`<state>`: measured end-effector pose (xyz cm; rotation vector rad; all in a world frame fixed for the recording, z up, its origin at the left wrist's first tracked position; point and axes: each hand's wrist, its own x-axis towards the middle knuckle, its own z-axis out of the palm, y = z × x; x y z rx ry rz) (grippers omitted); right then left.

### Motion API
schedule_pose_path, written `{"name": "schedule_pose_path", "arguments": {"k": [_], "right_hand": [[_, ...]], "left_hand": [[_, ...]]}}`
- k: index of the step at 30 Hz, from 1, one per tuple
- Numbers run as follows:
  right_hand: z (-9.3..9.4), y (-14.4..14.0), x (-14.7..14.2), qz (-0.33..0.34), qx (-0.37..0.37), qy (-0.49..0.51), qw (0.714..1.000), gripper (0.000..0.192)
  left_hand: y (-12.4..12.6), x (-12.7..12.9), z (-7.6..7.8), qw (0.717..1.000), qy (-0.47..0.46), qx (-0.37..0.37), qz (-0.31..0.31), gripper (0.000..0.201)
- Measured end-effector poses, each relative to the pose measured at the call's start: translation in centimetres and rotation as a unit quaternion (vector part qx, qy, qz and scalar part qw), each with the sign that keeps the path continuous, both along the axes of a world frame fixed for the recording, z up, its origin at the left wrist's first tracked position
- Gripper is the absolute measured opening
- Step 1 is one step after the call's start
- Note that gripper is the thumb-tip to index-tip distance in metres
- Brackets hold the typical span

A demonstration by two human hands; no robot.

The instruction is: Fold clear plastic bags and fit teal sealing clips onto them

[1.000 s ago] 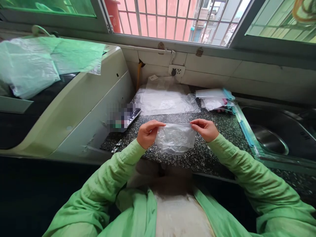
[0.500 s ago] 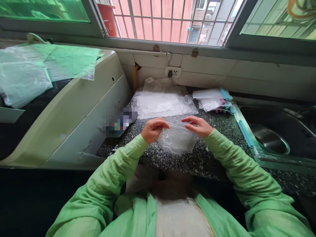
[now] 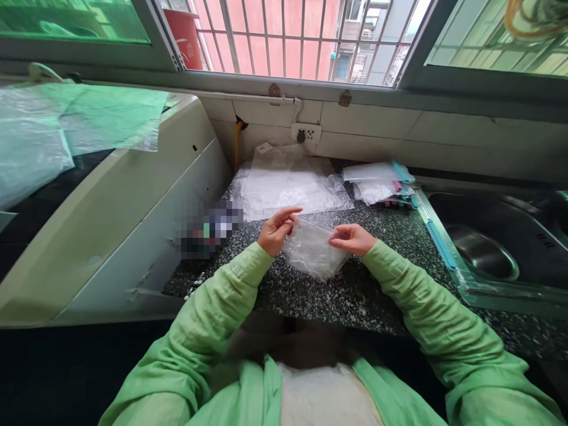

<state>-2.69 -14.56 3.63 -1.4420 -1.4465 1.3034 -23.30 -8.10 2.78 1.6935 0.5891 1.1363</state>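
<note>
A small clear plastic bag (image 3: 314, 251) hangs between my hands, just above the speckled dark countertop (image 3: 306, 299). My left hand (image 3: 278, 231) pinches its upper left corner, with the index finger stretched out past the edge. At the upper right corner, my right hand (image 3: 352, 238) grips the bag between thumb and fingers. Beyond my hands lie large clear plastic bags (image 3: 293, 183), spread flat on the counter. To their right is a pile of bags with blue and pink slider strips (image 3: 379, 180).
A steel sink (image 3: 483, 248) is set in at the right, with a blue strip (image 3: 441, 244) along its rim. On the left stands a cream-coloured appliance (image 3: 146, 195) with plastic sheets (image 3: 110, 112) on top. A blurred-out object (image 3: 210, 229) lies beside it. A wall socket (image 3: 306, 134) is at the back.
My right hand has closed on the bag's right corner and come slightly down. My left index finger has lifted away from the bag's edge. The view has shifted slightly.
</note>
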Motion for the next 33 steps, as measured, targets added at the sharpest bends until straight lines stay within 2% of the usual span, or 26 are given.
{"name": "schedule_pose_path", "arguments": {"k": [2,5,10,15,20,26,33], "right_hand": [[0.0,0.0,-0.2,-0.010,0.007,0.000,1.000,0.032],[-0.1,-0.2,-0.4,-0.036,0.020,0.003,0.999,0.031],[-0.4,-0.3,-0.7,-0.059,0.026,0.016,0.998,0.033],[-0.9,-0.1,-0.7,-0.090,0.029,0.039,0.995,0.037],[-0.7,-0.2,-0.8,-0.087,0.029,0.034,0.995,0.039],[-0.8,-0.1,-0.1,-0.144,0.080,0.012,0.986,0.042],[-1.3,0.1,0.5,-0.189,0.136,-0.008,0.972,0.033]], "left_hand": [[0.3,-0.1,-0.5,0.997,-0.024,-0.070,-0.009,0.039],[0.8,-0.3,-0.9,0.990,-0.007,-0.136,-0.038,0.050],[1.0,-0.4,-0.3,0.980,0.079,-0.171,-0.071,0.041],[1.0,-0.6,0.1,0.976,0.096,-0.192,-0.021,0.030],[1.1,-0.6,0.1,0.978,0.054,-0.199,-0.003,0.027],[1.2,-0.5,-0.2,0.973,-0.020,-0.227,0.047,0.030],[1.2,-0.6,-0.3,0.968,-0.053,-0.233,0.076,0.028]]}}
